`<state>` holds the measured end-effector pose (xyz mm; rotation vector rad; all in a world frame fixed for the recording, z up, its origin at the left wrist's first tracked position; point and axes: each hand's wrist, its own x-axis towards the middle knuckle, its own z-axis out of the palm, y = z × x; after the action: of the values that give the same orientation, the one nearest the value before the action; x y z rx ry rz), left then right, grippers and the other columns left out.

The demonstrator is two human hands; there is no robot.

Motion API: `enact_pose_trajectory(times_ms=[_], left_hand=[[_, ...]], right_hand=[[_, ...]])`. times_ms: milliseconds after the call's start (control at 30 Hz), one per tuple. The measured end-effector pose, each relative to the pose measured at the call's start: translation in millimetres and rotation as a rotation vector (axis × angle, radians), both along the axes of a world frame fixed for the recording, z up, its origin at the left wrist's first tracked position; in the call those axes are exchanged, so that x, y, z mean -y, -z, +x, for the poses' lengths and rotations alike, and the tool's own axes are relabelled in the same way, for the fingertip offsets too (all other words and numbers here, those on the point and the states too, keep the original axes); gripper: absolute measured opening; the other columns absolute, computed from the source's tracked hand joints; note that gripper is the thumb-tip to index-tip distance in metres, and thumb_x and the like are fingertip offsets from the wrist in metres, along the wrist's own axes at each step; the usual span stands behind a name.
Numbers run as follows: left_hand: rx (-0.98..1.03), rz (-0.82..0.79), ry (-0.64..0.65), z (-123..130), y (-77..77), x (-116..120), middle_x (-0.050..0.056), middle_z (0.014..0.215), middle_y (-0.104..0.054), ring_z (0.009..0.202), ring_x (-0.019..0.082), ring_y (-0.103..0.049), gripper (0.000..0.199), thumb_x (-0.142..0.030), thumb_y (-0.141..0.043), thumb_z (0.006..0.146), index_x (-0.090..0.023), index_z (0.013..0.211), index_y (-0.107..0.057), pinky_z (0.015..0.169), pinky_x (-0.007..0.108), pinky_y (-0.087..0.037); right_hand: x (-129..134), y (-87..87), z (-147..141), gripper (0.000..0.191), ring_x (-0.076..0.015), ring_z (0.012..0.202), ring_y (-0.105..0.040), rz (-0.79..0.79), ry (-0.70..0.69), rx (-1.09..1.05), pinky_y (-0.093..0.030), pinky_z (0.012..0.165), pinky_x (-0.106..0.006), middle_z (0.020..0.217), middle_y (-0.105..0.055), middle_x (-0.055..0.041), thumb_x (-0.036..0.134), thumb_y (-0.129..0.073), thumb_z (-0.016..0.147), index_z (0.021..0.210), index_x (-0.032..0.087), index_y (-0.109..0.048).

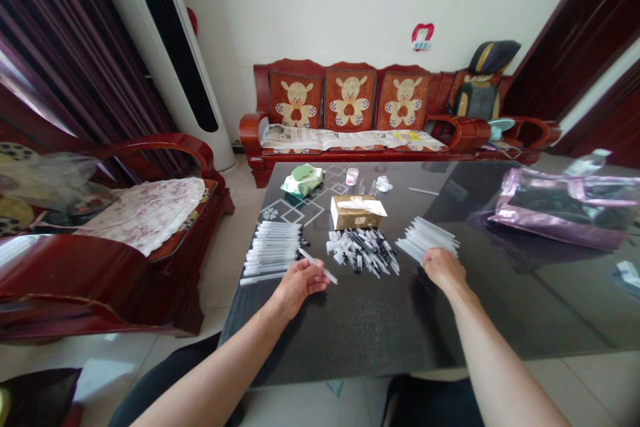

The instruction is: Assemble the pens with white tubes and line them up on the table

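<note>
Between its fingers my left hand [301,284] holds a slim whitish pen piece [320,267], slanting down to the right. Close by on the left lies a neat row of white pens [273,250] with dark ends. My right hand [444,268] is closed at the near edge of a pile of clear white tubes [427,237]; whether a tube is in its fingers is too small to tell. Between the hands is a loose heap of black and white caps and pen parts [364,250], just in front of a gold tissue box [357,212].
On the dark table [350,333] also stand a green wipes pack [303,180], a small white cup [352,176] and crumpled tissue [384,183]. A single tube [423,191] lies farther back. A clear purple-edged bag [565,210] lies at the right.
</note>
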<state>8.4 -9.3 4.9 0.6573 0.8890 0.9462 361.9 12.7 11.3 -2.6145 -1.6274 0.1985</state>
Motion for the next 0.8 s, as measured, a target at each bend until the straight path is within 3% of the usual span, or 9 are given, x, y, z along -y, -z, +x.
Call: enact_pose_trajectory(times_ms=[333, 800], left_hand=[[0.002, 0.000, -0.004, 0, -1.8, 1, 0.010, 0.075, -0.068, 0.061, 0.013, -0.065, 0.015, -0.018, -0.065, 0.076, -0.011, 0.087, -0.057, 0.057, 0.021, -0.053], [0.001, 0.052, 0.005, 0, 1.6, 2, 0.010, 0.077, -0.068, 0.064, 0.013, -0.065, 0.019, -0.024, -0.067, 0.075, -0.011, 0.086, -0.058, 0.059, 0.022, -0.053]], right_hand=[[-3, 5.7, 3, 0.025, -0.0275, 0.090, -0.064, -0.031, 0.017, 0.040, -0.047, 0.070, -0.033, 0.095, -0.069, -0.0119, 0.020, -0.051, 0.074, 0.088, 0.020, -0.071], [-3, 11.8, -5, 0.018, -0.0283, 0.084, -0.066, -0.036, -0.093, 0.060, -0.046, 0.065, -0.033, 0.089, -0.069, -0.0141, 0.032, -0.059, 0.074, 0.079, 0.020, -0.071]])
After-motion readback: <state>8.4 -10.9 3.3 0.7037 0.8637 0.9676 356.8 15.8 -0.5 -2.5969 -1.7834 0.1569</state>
